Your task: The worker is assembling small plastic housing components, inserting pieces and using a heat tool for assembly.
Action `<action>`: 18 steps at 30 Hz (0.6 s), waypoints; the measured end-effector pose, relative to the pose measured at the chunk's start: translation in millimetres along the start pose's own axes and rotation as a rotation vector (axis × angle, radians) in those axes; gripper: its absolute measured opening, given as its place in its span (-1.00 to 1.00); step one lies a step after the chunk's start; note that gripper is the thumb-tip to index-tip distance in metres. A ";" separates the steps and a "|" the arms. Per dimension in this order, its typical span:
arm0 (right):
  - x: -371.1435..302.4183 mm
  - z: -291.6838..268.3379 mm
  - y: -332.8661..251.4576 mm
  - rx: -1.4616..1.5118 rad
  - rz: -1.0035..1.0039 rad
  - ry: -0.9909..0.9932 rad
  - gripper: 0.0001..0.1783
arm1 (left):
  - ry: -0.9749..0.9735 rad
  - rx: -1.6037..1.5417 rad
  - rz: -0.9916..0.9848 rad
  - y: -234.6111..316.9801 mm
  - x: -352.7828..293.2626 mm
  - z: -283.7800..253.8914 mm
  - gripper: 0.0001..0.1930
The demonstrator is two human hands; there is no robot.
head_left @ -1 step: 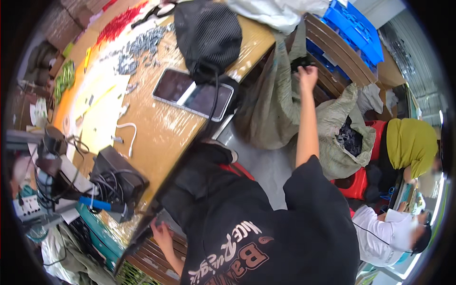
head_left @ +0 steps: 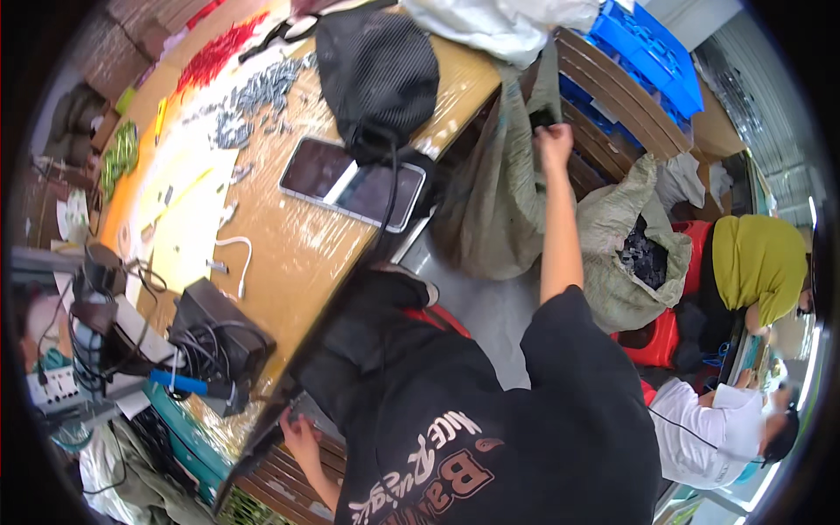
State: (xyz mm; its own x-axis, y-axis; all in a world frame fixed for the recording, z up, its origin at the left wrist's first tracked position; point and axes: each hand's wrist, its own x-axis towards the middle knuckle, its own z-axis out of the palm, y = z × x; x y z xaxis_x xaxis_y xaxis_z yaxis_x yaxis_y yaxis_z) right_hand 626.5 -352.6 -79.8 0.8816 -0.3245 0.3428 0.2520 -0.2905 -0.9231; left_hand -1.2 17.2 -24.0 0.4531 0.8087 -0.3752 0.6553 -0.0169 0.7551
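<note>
My right hand [head_left: 553,144] is at the mouth of a grey-green woven sack [head_left: 503,201] beside the table, its fingers curled together. Something dark shows just past the fingertips inside the sack; what the fingers hold, if anything, I cannot make out. A second woven sack [head_left: 604,289] stands to the right, its top open on a heap of small black pieces [head_left: 646,255]. My left hand [head_left: 302,435] is low beside the table's near edge, fingers apart, above stacked brown cardboard [head_left: 280,486].
On the wooden table [head_left: 289,254] lie a phone [head_left: 354,184], a black mesh bag [head_left: 378,74], grey pieces [head_left: 262,92], red pieces [head_left: 219,52] and a cable-wrapped black box [head_left: 223,328]. Blue crates [head_left: 647,61] stand beyond the sacks. Two people sit at the right.
My right hand has shifted slightly left and down at the sack's mouth, and less of the dark thing by its fingers shows. The left hand has hardly moved.
</note>
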 end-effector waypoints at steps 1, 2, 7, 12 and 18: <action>-29.4 22.0 -12.9 -0.065 0.094 -0.102 -0.89 | 0.030 0.019 -0.060 -9.9 -6.2 -10.8 -0.64; -29.3 22.8 17.3 -0.060 0.069 -0.106 -0.91 | 0.007 0.009 -0.027 -11.9 -1.5 -9.2 -0.64; -98.3 30.5 39.6 0.301 0.745 -0.393 -0.68 | 0.012 -0.002 -0.123 -15.3 3.3 -9.5 -0.67; -143.1 -9.1 28.0 -0.087 0.777 -0.496 -0.52 | 0.040 0.060 -0.191 -22.6 -3.5 -21.9 -0.74; -126.9 -35.6 23.6 0.040 0.453 -0.107 -0.72 | 0.060 -0.033 -0.164 -11.7 -21.8 -52.7 -0.76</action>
State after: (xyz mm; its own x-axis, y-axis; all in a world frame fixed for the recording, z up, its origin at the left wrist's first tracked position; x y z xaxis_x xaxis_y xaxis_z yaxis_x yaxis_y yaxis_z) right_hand 506.3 -350.3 -138.8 0.9420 -0.3154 -0.1143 -0.1544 -0.1052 -0.9824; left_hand -50.6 30.8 3.7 0.3043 0.8327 -0.4627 0.6971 0.1364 0.7039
